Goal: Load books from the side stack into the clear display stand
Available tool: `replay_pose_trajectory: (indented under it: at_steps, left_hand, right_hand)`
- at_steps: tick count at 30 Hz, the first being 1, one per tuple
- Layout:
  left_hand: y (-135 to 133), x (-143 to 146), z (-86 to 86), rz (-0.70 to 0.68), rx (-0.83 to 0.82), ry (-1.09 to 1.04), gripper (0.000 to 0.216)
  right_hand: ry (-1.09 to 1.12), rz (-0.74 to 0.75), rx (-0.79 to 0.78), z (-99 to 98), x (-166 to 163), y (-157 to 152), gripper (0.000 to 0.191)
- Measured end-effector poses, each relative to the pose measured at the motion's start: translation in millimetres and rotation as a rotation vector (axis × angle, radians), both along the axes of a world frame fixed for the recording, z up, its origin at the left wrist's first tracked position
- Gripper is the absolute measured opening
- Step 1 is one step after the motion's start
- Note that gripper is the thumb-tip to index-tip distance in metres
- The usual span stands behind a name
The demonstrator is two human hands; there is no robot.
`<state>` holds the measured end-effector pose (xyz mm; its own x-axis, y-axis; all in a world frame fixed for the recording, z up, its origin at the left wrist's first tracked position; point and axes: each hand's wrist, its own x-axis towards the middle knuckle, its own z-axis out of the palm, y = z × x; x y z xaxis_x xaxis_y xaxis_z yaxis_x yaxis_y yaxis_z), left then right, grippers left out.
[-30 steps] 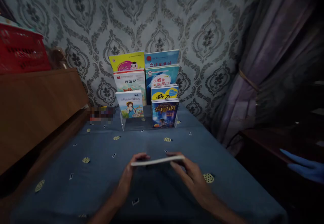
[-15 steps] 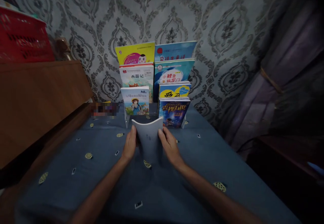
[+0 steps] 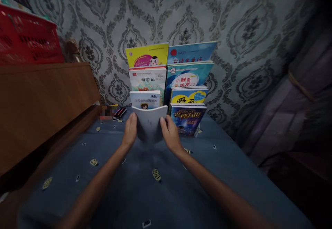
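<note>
Grip of both hands is pinched on the pale book [image 3: 149, 123], one hand at each side edge. Left hand [image 3: 129, 129] stands upright against the far edge as counted from the dark blue book [image 3: 188, 122], thumb up along the near face. Right hand [image 3: 169, 135] lies just beside the dark blue book's left edge, thumb on the near face and fingers bent round the side. Both forearms reach forward over the desk [image 3: 158, 201], wrists below the pages, hands level with each other. The pale book is held upright to the left of the dark blue book, its plain back facing the wearer and its top edge sagging in the middle. It covers the lower part of the white book [image 3: 145, 99], also left of the dark blue book; whether the two touch cannot be told.

A second ago the pale book was almost edge-on over the desk, well apart from the dark blue book. Half a second ago it was already upright, but lower against the white book, whose girl picture showed. Now it hides most of that picture, and both arms are stretched further forward.
</note>
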<state>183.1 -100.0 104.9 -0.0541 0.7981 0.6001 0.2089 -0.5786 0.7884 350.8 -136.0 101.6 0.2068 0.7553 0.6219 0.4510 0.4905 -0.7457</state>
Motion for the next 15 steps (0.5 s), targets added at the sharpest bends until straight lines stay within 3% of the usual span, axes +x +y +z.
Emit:
replay_pose_trajectory:
  at_steps: [4,7,10,15]
  left_hand:
    - [28.0,2.8,45.1,0.006,0.128,-0.077,0.065]
    - [47.5,4.7,65.1,-0.019,0.216,-0.119,0.066]
    - [61.7,5.9,69.8,-0.049,0.248,-0.123,0.064]
    - [74.4,6.1,61.5,-0.036,0.240,-0.098,0.065]
  right_hand:
    - [-0.041,-0.022,0.171,36.2,2.2,27.5,0.031]
    - [-0.079,-0.018,0.241,53.3,3.0,45.2,0.033]
    - [-0.104,0.000,0.254,54.9,4.6,58.5,0.038]
    - [-0.105,0.024,0.215,42.4,8.9,72.9,0.038]
